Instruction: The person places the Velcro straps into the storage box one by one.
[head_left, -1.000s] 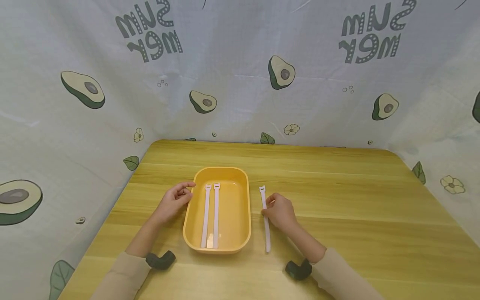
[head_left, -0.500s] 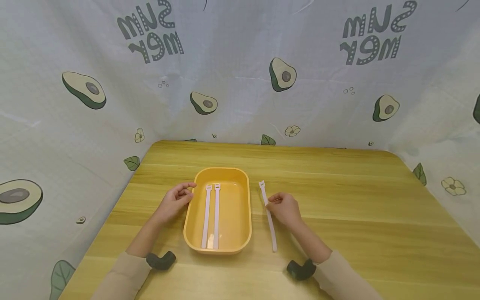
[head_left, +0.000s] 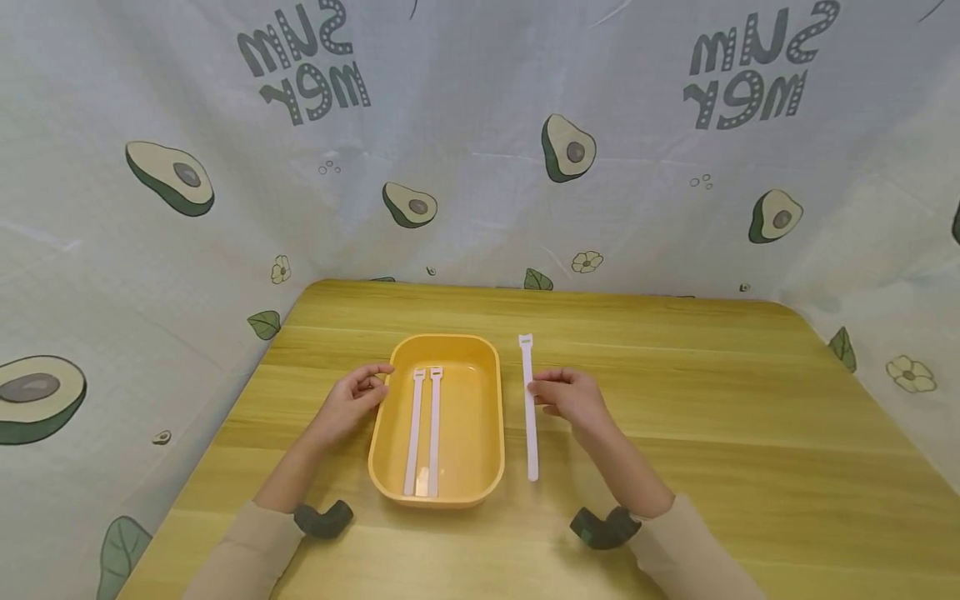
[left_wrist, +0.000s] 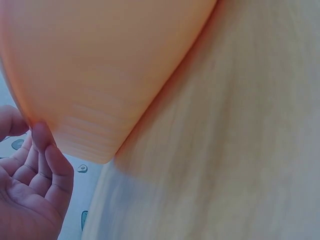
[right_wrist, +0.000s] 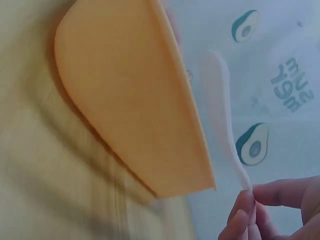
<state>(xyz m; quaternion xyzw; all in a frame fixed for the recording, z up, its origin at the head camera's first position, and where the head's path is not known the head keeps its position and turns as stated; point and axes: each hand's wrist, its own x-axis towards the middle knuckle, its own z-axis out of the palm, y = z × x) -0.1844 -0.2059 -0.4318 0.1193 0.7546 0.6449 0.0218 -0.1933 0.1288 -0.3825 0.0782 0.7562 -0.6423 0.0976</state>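
Observation:
A yellow tray (head_left: 467, 417) stands left of the table's middle, with two pale cable straps (head_left: 434, 433) lying side by side along its left half. My left hand (head_left: 351, 404) is at the tray's left rim. In the left wrist view its thumb (left_wrist: 42, 136) and forefinger pinch that rim. My right hand (head_left: 573, 396) pinches a third pale cable strap (head_left: 531, 433) near its middle, just right of the tray. That strap has a slotted head at its far end. In the right wrist view it rises, slightly bent, beside the tray wall (right_wrist: 125, 100), apart from it.
The wooden table (head_left: 675, 400) extends to the right and behind the tray. A printed curtain (head_left: 480, 167) hangs along the table's back and sides. Dark bands (head_left: 324, 520) are on both wrists, near the table's front.
My right hand has lifted the strap off the table and moved slightly away from me and to the right. The strap swung, then straightened. My left hand has stayed at the rim.

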